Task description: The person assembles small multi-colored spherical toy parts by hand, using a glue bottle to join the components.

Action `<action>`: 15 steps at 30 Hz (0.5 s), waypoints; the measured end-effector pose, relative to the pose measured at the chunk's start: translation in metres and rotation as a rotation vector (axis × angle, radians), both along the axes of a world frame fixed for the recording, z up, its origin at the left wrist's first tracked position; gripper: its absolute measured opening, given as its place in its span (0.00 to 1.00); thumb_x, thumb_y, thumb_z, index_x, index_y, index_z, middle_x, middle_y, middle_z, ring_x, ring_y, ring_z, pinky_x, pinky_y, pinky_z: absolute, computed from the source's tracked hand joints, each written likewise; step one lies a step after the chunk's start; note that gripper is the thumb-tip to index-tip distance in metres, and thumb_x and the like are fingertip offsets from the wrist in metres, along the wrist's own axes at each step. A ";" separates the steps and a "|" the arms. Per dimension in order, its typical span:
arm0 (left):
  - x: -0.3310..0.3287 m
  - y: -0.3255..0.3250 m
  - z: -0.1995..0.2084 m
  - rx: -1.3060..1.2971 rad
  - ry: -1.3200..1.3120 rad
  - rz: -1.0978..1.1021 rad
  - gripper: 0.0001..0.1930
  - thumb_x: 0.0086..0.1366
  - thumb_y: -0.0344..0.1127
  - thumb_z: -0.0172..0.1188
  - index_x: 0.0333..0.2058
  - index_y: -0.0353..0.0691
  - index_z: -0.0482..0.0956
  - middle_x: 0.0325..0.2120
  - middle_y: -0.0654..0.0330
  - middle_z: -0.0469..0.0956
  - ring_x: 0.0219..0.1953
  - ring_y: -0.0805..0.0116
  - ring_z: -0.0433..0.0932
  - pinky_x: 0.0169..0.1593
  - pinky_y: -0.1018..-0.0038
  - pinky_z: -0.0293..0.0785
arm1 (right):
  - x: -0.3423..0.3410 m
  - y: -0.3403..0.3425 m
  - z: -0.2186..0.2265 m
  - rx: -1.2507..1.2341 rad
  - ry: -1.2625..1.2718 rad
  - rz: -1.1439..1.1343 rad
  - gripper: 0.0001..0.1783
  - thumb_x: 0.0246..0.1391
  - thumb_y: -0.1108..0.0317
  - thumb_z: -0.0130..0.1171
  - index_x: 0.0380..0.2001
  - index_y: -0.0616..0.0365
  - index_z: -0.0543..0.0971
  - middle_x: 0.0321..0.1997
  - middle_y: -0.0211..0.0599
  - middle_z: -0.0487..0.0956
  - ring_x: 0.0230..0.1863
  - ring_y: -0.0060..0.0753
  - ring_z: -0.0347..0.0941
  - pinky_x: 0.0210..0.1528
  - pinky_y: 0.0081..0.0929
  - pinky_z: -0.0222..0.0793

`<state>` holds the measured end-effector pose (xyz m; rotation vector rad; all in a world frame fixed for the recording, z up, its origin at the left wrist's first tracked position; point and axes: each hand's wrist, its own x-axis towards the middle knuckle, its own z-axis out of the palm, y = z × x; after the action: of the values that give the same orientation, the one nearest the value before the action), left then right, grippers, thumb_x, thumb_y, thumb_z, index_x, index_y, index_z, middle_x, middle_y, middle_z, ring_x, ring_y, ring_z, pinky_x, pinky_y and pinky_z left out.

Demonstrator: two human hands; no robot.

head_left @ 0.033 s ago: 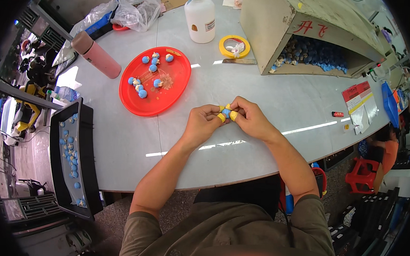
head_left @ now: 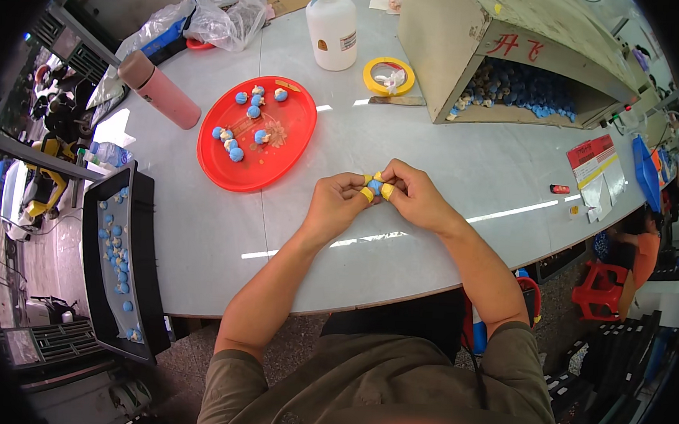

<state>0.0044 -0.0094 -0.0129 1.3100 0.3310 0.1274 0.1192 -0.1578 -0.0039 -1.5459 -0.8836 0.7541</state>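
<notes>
Above the grey table [head_left: 306, 264], my left hand [head_left: 336, 206] and my right hand [head_left: 417, 199] meet at their fingertips, which are wrapped in yellow tape. Pinched between them is a small blue ball-shaped piece [head_left: 375, 187], largely covered by the fingers. To the left of my hands stands a round red plate [head_left: 269, 166]. Several blue balls with cream-coloured parts [head_left: 236, 154] lie on it in small clusters, like little figure heads.
A pink flask [head_left: 161, 91], white squeeze bottle [head_left: 332, 35], yellow tape roll [head_left: 369, 79] and flat blade [head_left: 397, 101] sit farther back. The metal box [head_left: 438, 87] at right holds many blue pieces. A black tray [head_left: 149, 256] with more balls hugs the left edge. A person [head_left: 644, 255] sits far right.
</notes>
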 end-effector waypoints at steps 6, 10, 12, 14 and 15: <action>-0.001 -0.003 -0.001 0.031 0.009 0.018 0.11 0.62 0.19 0.52 0.43 0.21 0.74 0.39 0.48 0.79 0.40 0.65 0.81 0.48 0.74 0.80 | -0.004 -0.001 0.003 -0.026 -0.008 -0.006 0.09 0.52 0.83 0.45 0.37 0.66 0.70 0.33 0.37 0.76 0.34 0.21 0.72 0.38 0.22 0.69; -0.002 -0.003 -0.001 0.054 0.036 0.037 0.10 0.62 0.19 0.52 0.42 0.21 0.74 0.38 0.49 0.79 0.40 0.66 0.81 0.47 0.75 0.80 | -0.005 0.000 -0.003 -0.013 -0.009 -0.011 0.09 0.52 0.84 0.45 0.37 0.66 0.70 0.33 0.38 0.76 0.34 0.23 0.73 0.38 0.22 0.69; -0.002 -0.004 -0.002 0.064 0.033 0.038 0.10 0.63 0.20 0.52 0.42 0.21 0.74 0.38 0.49 0.79 0.40 0.66 0.81 0.46 0.75 0.80 | -0.006 0.001 -0.004 0.011 -0.005 -0.009 0.09 0.52 0.84 0.45 0.37 0.66 0.70 0.33 0.38 0.76 0.34 0.23 0.73 0.38 0.23 0.69; -0.002 -0.006 -0.002 0.075 0.030 0.040 0.10 0.63 0.20 0.52 0.42 0.21 0.74 0.38 0.49 0.79 0.39 0.66 0.81 0.46 0.75 0.80 | -0.005 0.001 -0.005 0.010 -0.017 -0.017 0.09 0.52 0.84 0.45 0.37 0.66 0.70 0.33 0.39 0.77 0.34 0.24 0.73 0.37 0.23 0.70; -0.001 -0.006 -0.003 0.084 0.022 0.043 0.10 0.63 0.20 0.52 0.42 0.21 0.73 0.38 0.49 0.79 0.39 0.65 0.81 0.46 0.75 0.80 | -0.006 0.001 -0.005 0.012 -0.016 -0.019 0.09 0.52 0.84 0.45 0.37 0.66 0.70 0.33 0.39 0.77 0.34 0.24 0.73 0.37 0.23 0.70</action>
<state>0.0031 -0.0158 -0.0155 1.3882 0.3758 0.1641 0.1136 -0.1568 -0.0092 -1.5499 -0.8827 0.7224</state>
